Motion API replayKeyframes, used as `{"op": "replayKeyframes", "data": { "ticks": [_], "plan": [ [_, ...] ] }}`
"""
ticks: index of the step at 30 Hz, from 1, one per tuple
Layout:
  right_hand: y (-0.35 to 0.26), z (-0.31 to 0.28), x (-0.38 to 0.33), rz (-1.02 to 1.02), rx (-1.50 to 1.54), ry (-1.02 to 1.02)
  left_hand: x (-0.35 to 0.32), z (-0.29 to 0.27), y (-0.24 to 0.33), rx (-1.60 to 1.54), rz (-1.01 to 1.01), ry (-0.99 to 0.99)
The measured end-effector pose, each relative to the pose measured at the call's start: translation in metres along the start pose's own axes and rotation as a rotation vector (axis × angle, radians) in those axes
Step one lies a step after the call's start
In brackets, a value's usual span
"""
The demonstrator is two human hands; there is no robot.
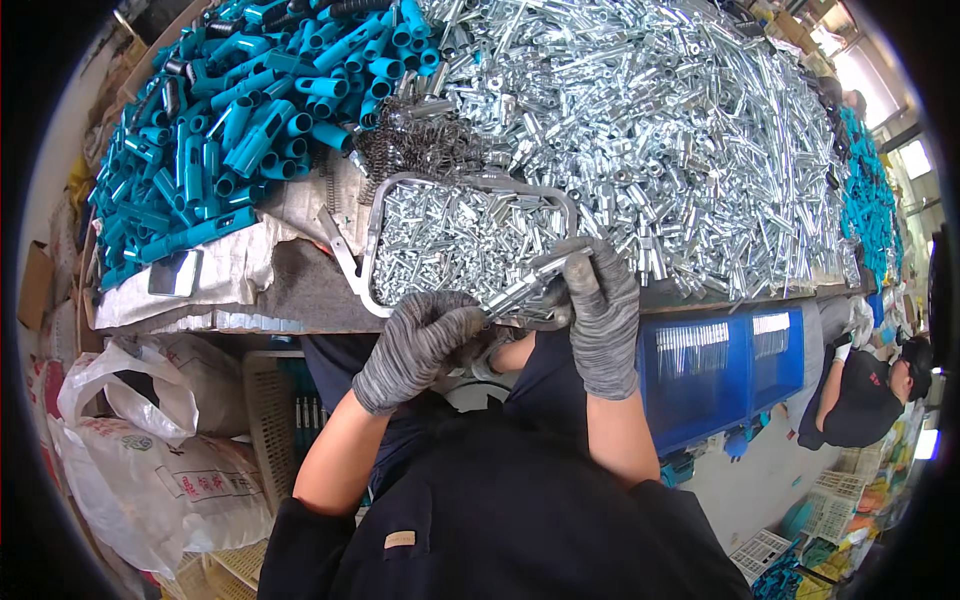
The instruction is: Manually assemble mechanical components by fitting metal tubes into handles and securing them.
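Observation:
A slim, shiny metal rod-shaped part runs slantwise between my two grey-gloved hands, over the near edge of the bench. Its lower left end is pinched by my left hand, with the fingertips partly hidden. At the upper right end, my right hand closes thumb and fingers round it. Just behind my hands lies a metal-rimmed tray filled with small silver fittings. A flat metal strip sticks out from the tray's left side.
Teal tubular housings are piled at the back left, beside dark coil springs. A broad heap of silver metal parts covers the right. Blue bins stand below the bench, white sacks at left. Another person sits far right.

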State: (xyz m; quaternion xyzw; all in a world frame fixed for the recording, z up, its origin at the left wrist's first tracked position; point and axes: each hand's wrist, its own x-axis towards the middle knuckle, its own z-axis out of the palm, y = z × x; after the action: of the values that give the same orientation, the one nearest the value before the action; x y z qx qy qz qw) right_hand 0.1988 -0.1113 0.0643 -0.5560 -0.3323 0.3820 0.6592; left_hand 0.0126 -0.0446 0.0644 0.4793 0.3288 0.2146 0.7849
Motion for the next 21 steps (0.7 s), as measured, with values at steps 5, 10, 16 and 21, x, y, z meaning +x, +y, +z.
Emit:
{"op": "replayKeyframes", "data": {
  "ticks": [5, 10, 16, 21],
  "plan": [
    [0.003, -0.005, 0.005, 0.025, -0.099, -0.098, -0.004, 0.004, 0.012, 0.341, 0.090, 0.118],
    [0.003, 0.001, 0.001, -0.013, -0.118, -0.149, -0.005, 0.007, 0.014, 0.678, 0.375, 0.195],
    [-0.003, 0.011, -0.005, 0.059, -0.022, -0.041, -0.003, 0.004, 0.016, 1.086, 0.685, 0.276],
    [-0.003, 0.015, -0.004, 0.129, 0.072, -0.011, -0.007, 0.011, 0.031, 0.755, 0.390, 0.231]
  ]
}}
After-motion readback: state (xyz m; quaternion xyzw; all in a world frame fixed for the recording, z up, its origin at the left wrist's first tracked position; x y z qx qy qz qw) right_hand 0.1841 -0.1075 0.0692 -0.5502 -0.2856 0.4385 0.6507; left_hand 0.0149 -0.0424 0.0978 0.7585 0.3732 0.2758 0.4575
